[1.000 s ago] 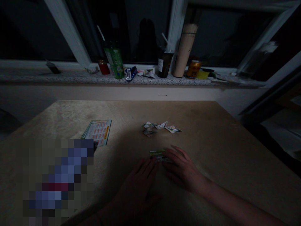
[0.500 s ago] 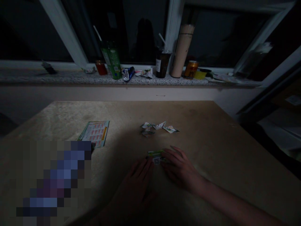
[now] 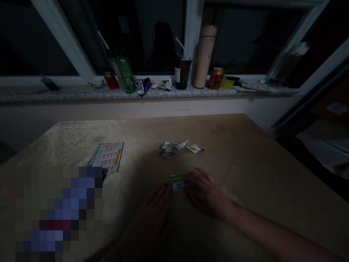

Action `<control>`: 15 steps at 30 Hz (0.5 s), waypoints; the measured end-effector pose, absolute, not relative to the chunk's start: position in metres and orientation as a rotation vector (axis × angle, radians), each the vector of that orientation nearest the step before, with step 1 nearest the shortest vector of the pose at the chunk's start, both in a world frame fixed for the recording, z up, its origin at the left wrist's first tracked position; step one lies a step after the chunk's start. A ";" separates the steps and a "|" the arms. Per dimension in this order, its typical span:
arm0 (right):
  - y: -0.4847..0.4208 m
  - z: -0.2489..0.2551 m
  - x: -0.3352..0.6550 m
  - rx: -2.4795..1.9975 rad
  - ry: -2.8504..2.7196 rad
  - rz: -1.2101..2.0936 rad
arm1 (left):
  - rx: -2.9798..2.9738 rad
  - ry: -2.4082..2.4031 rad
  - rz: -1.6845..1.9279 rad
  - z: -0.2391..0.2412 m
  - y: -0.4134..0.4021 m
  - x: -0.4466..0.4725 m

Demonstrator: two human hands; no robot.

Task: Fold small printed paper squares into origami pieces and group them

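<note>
A small piece of printed paper point(image 3: 177, 181), green and white, lies on the wooden table point(image 3: 245, 160) near its front. My left hand point(image 3: 155, 207) rests flat beside it with fingertips at its left edge. My right hand point(image 3: 207, 191) lies over its right side, fingers pressing down on it. Beyond them sit several small folded paper pieces point(image 3: 180, 148) in a loose cluster. The scene is very dim.
A stack of printed sheets point(image 3: 107, 157) lies at the left of the table, next to a blurred-out patch. On the stone windowsill point(image 3: 68, 92) stand a green carton point(image 3: 121, 71), a red jar point(image 3: 111, 80), a dark cup with a straw point(image 3: 181, 72), a tall beige cup point(image 3: 203, 58) and a gold can point(image 3: 216, 77).
Both hands stay on the small paper and shift only slightly. The view has drifted a little, so everything sits further left in the picture.
</note>
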State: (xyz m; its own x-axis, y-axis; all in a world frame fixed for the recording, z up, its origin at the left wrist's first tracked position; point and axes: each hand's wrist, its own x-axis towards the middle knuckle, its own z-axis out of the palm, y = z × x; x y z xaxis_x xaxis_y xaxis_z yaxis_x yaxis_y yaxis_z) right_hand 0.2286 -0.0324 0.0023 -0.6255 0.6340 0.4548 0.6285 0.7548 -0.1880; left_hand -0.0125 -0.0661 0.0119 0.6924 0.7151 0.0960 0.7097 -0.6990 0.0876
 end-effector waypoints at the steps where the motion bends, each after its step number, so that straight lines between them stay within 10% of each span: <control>1: -0.032 0.002 0.229 -0.954 -2.439 -0.003 | 2.851 1.204 0.187 0.012 -0.066 -0.012; 15: -0.036 0.001 0.226 -0.965 -2.437 -0.029 | 2.881 1.197 0.205 0.014 -0.067 -0.012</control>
